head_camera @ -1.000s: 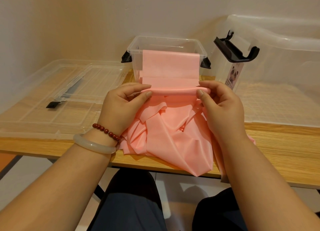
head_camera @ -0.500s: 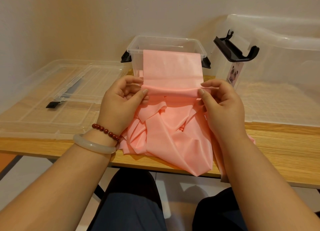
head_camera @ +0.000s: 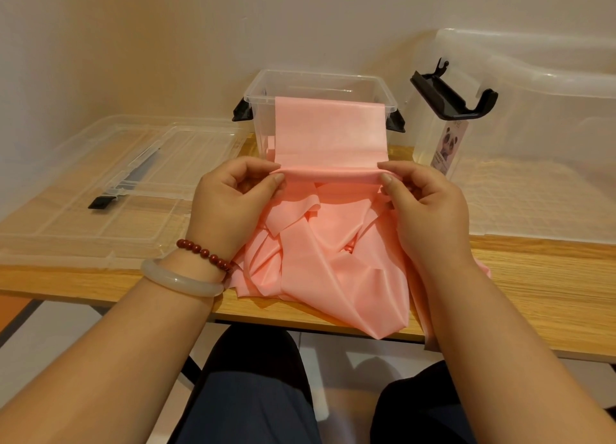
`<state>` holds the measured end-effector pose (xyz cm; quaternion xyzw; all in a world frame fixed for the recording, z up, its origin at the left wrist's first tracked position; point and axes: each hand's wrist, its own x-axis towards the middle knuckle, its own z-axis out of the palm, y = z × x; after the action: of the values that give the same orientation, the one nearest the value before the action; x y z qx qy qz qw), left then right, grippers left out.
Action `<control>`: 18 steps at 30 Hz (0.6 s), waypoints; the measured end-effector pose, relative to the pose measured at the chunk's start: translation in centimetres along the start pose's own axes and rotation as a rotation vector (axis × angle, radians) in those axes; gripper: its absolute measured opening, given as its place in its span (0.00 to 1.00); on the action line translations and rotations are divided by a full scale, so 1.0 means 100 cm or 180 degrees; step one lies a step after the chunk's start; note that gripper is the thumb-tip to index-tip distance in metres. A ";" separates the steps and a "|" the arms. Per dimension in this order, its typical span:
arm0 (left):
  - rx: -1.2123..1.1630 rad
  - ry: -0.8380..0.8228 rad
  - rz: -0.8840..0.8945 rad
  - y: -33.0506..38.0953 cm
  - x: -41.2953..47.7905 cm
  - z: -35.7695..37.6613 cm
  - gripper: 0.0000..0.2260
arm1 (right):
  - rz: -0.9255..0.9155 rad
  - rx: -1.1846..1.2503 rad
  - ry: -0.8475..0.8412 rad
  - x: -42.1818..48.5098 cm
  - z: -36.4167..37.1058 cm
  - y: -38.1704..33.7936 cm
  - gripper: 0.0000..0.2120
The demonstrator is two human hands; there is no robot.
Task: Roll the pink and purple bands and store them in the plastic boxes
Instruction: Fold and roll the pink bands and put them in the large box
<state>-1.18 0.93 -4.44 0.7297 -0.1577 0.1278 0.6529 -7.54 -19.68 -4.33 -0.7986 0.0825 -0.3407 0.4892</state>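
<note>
**A:** Why is the pink band (head_camera: 330, 130) draped over the front wall of the small clear box (head_camera: 333, 78)?

**B:** My guess is that hanging it there holds the flat stretch taut and square, so the roll starts even. The box sits at twelve o'clock from the hands, on the tabletop (head_camera: 533, 277).

**A:** And the hands?

**B:** The left hand (head_camera: 230, 200) pinches the rolled edge at its nine o'clock end, thumb and forefinger closed on it. The right hand (head_camera: 423, 203) pinches the three o'clock end the same way. A grip at each end likely stops the roll going crooked.

**A:** Where's the rest of the band?

**B:** It's bunched loose beneath and between the wrists, at six o'clock from the roll, spilling over the tabletop's near edge. The roll looks like only a thin tube, so most of the rolling is yet to do.
</note>
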 end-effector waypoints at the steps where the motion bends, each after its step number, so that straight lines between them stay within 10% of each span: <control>1: 0.0004 0.0008 0.0022 0.001 0.000 0.000 0.06 | -0.0031 -0.0011 0.0015 0.000 0.000 0.000 0.07; 18: -0.0138 0.0001 0.0008 0.003 -0.002 0.001 0.09 | 0.0168 0.0048 -0.0117 -0.002 -0.001 -0.001 0.11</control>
<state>-1.46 0.84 -4.20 0.7151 -0.1613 0.1253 0.6685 -7.74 -19.63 -4.33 -0.7986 0.0921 -0.3134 0.5054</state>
